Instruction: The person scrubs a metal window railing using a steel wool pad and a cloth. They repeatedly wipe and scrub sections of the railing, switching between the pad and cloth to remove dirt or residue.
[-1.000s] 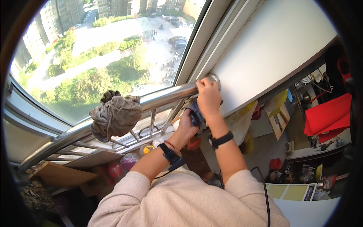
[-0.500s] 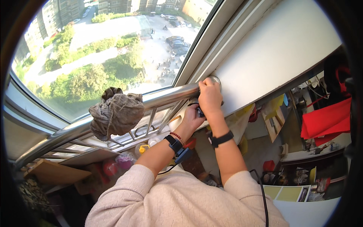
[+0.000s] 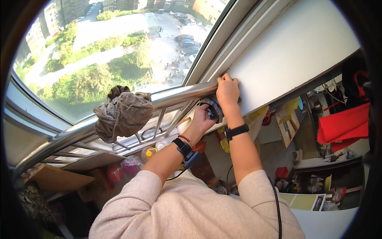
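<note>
A shiny metal handrail (image 3: 175, 97) runs along the window and ends at the white wall (image 3: 294, 55). At that end is my right hand (image 3: 228, 93), its fingers curled closed against the rail's end and the wall; whatever is inside them is hidden. Just below the rail my left hand (image 3: 203, 118) is closed on a dark, crumpled bundle (image 3: 215, 110), perhaps plastic or cloth with a thin black loop. A wrinkled grey-brown cloth (image 3: 125, 113) drapes over the rail to the left of both hands.
Thin metal bars (image 3: 159, 121) stand below the rail beside the window glass (image 3: 99, 79). A bottle with a yellow cap (image 3: 150, 152) is below them. To the right hang red cloth (image 3: 344, 127) and cluttered shelves. A black cable (image 3: 277, 207) crosses my right sleeve.
My right hand has shifted slightly up and right, now covering the round fitting at the rail's end. More of the dark bundle shows beside my left hand.
</note>
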`<state>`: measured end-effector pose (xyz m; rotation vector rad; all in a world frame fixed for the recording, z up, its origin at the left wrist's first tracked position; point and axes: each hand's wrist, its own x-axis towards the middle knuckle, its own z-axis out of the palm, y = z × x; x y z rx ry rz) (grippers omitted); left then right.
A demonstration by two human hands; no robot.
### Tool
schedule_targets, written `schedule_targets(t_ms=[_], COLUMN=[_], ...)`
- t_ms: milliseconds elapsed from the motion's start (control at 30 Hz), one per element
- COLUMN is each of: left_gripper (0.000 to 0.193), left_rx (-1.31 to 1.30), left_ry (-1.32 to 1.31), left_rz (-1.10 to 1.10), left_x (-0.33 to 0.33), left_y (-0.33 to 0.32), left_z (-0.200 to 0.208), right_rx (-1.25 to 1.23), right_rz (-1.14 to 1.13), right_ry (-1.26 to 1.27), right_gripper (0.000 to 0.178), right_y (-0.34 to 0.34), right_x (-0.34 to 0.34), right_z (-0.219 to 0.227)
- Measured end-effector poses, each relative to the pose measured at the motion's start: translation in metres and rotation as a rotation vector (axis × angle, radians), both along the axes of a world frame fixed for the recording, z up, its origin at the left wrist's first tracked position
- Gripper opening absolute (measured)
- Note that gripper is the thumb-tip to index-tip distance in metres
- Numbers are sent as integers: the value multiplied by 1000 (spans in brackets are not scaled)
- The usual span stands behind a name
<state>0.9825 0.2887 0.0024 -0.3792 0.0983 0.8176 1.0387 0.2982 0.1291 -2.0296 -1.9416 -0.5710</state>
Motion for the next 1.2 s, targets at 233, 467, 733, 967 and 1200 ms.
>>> schedule_targets(t_ms=[233,467,733,967,1200], left_gripper=[35,36,35,32,35], left_rx=[9,116,164,188,184], left_ry=[49,18,70,55,-19], left_rz=[-29,-59,-82,-81,-30], left_x=[1,-9,-9,-6,0], left_y=[0,-5,-4,-3,-2], left_z=[-6,-8,-17,-22,-20], right_rx=[83,-37,-44,136,112], right_rz=[98,-56,-100,-97,-37], right_ry=[32,57,49,-82,-95], right_gripper=[17,20,34,22,35], right_y=[-3,-1,-14,-3,-18], right_x=[0,3,3,19,22], right_z=[-10,-15,-20,-23,-33])
